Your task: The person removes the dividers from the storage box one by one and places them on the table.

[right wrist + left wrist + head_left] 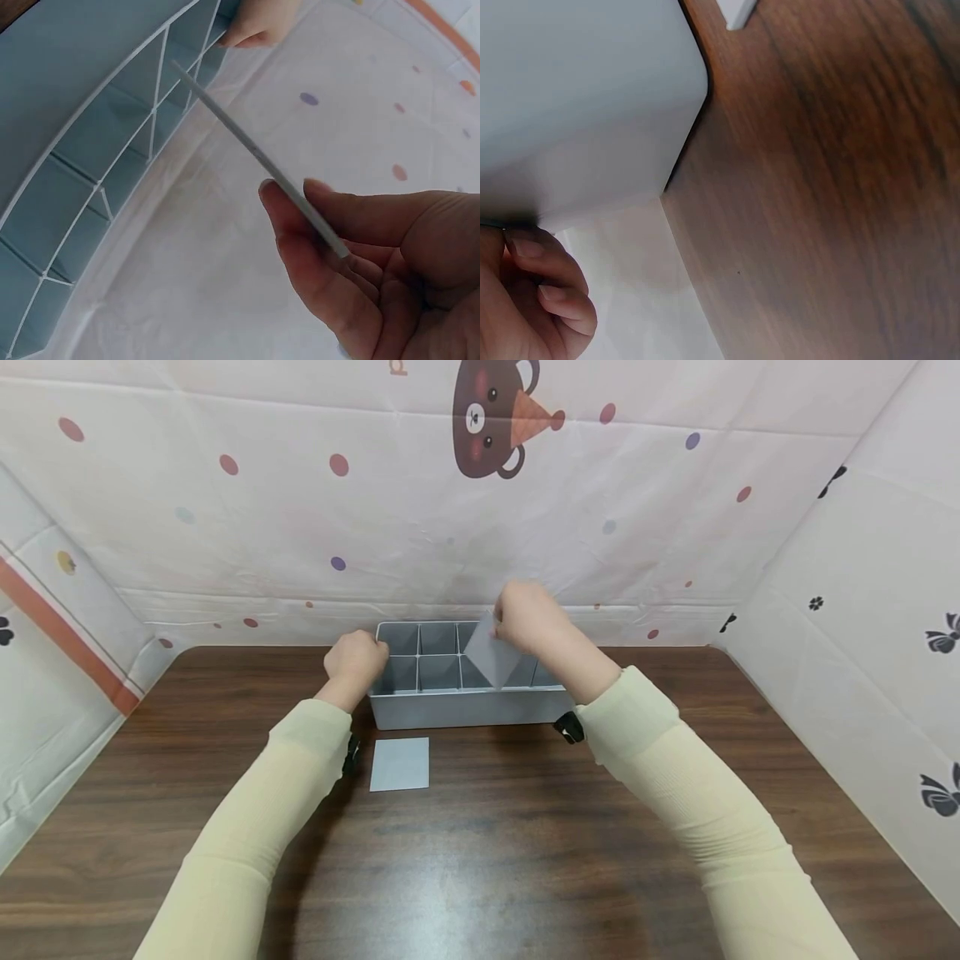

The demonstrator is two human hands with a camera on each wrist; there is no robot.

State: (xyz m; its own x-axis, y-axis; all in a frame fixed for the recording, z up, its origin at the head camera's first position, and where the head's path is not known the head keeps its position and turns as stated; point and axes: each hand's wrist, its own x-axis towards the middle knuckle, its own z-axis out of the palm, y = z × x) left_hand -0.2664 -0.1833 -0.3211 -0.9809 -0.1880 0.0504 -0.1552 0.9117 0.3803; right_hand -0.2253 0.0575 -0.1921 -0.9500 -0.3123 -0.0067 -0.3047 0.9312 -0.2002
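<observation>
A grey-blue compartment box (465,710) stands near the back of the table, split by thin dividers into two rows of cells. At its left end my left hand (354,664) grips the rim; in the left wrist view the curled fingers (551,274) meet the wall's edge, their tips partly hidden. Over the box's middle, my right hand (527,617) pinches a thin grey divider panel (491,656) by one edge, tilted cornerwise. Seen edge-on in the right wrist view, the panel (251,146) sits between thumb and fingers, its far end in front of the cells.
A second flat square panel (400,764) lies on the brown wooden table (480,852) just in front of the box's left part. White printed cloth (405,510) hangs close behind the box and along both sides. Dark straps (570,727) show at the cuffs.
</observation>
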